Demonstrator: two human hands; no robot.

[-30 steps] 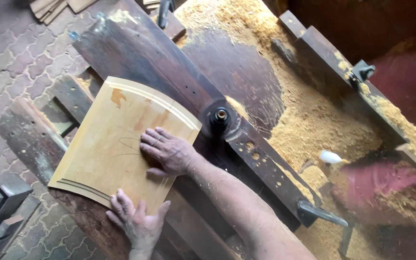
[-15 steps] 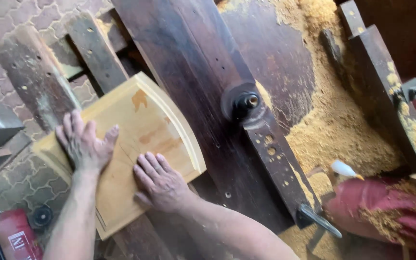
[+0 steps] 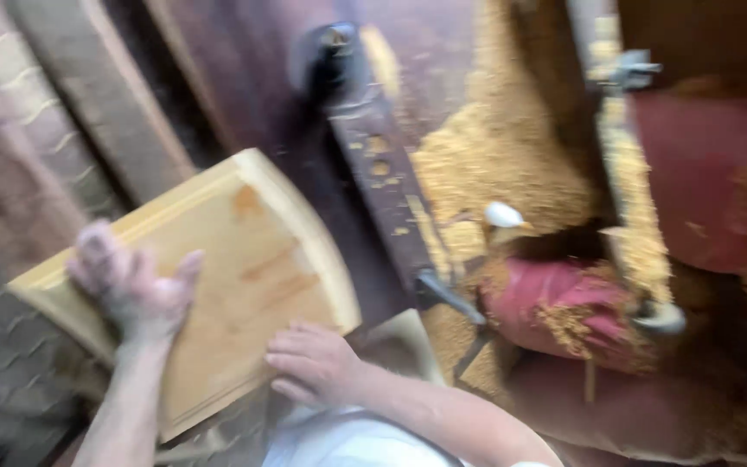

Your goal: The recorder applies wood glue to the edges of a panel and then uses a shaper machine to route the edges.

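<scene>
Workshop setting, head view, one view only, motion-blurred: dark wooden bench [image 3: 244, 78] with heavy planks, paved floor at the left edge.

Item 1. Pale wood panel [image 3: 218, 268], flat, one edge curved with a routed border. Lies on the bench, overhanging toward the person, its curved edge facing the dark metal rail [image 3: 382, 173].

Item 2. Left hand [image 3: 131, 285]: fingers spread, palm flat on the panel's left part, pressing rather than gripping.

Item 3. Right hand [image 3: 313, 363]: fingers loosely curled together, resting at the panel's near edge; whether it clasps the edge cannot be told.

Item 4. Round spindle [image 3: 330, 52] at the far end of the rail, beyond the panel.

Item 5. Sawdust heap [image 3: 486, 164], right of the rail, well apart from the panel.

Item 6. Red casing [image 3: 564, 303], right of the rail, dusted with shavings.

Handling note: panel judged stiff, moderately light, smooth-faced and liable to slide under a flat palm; best held by its two straight side edges, away from the moulded curve, which could dent.
</scene>
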